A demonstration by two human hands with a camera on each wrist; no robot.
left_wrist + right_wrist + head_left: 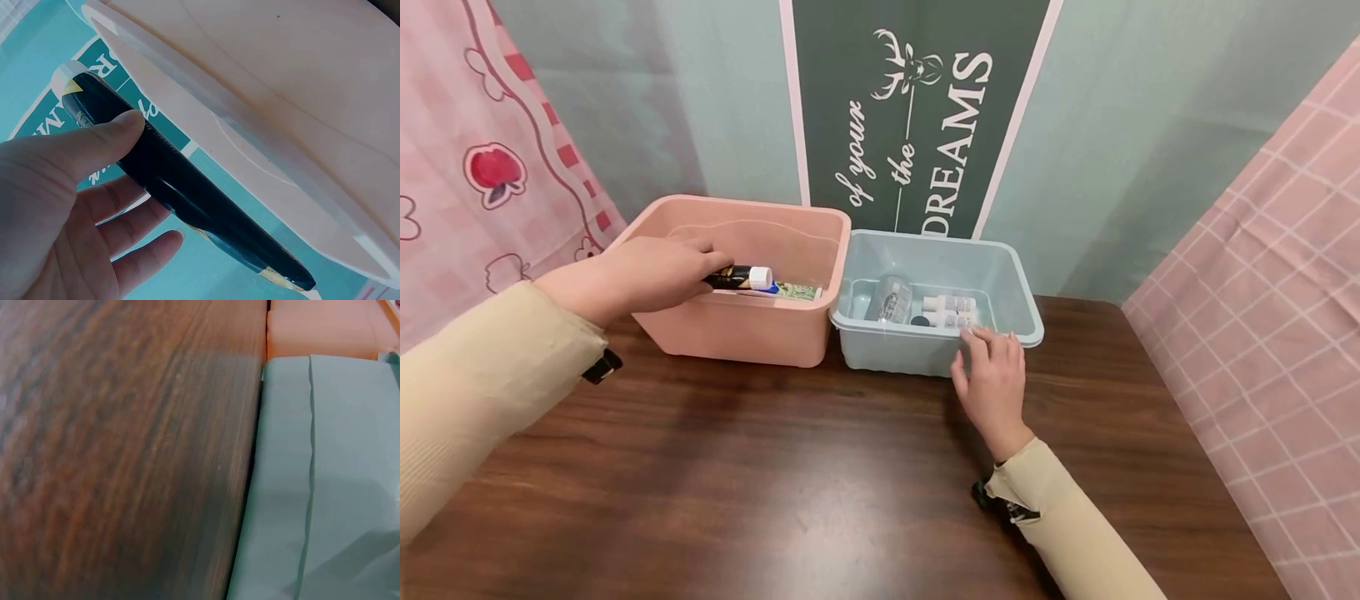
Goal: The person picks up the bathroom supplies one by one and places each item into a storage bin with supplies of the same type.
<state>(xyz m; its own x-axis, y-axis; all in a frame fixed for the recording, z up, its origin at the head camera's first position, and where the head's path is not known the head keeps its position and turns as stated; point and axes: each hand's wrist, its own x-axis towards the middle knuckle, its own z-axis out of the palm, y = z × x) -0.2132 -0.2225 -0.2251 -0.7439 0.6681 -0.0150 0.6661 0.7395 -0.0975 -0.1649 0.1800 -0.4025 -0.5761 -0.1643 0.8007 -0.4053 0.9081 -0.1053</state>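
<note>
My left hand (658,271) holds a black squeeze tube (730,277) with a white cap, over the front rim of the pink bin (737,333). Seen in the left wrist view, the thumb presses one side of the tube, fingers behind it, and the flat end points away from the cap. Inside the pink bin lies a green patterned item (797,291), partly hidden. My right hand (996,383) rests its fingertips on the front rim of the light blue bin (895,354). That bin holds a clear bottle (892,302) and small white bottles (958,305).
Both bins stand side by side at the back of a dark wooden table (820,475). Behind them hangs a green cloth (730,108) with printed lettering. Pink cloths flank the table, a checked one (1285,250) at the right.
</note>
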